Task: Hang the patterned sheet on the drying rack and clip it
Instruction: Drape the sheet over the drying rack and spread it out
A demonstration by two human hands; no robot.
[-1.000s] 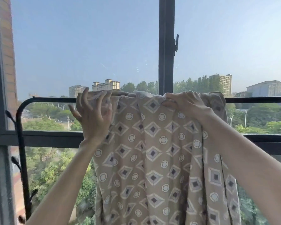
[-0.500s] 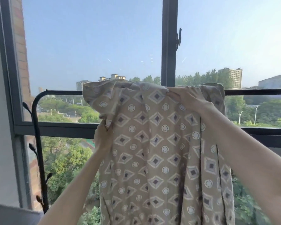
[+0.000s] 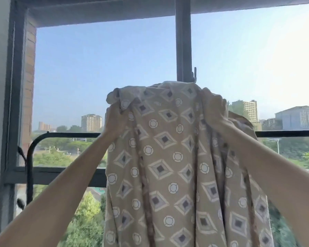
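Grip: left hand [image 3: 114, 120] and right hand [image 3: 212, 109] each clench bunched top edge of patterned sheet [image 3: 168, 157]; sheet raised above top bar of drying rack [image 3: 70, 134], bulk hanging on near side; flap at right seems over bar. Advice: spread hands apart to flatten edge; lower evenly across bar; release only once cloth balances, else likely slide-off.

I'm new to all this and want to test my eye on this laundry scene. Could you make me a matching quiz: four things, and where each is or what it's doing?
Things:
1. left hand
2. right hand
3. drying rack
4. brick wall

Places or states:
A. dark rail running lower than both hands
B. far left of the view
C. grips the patterned sheet at its top right
D. grips the sheet's top left

Pairs: 1-D, 2-C, 3-A, 4-B
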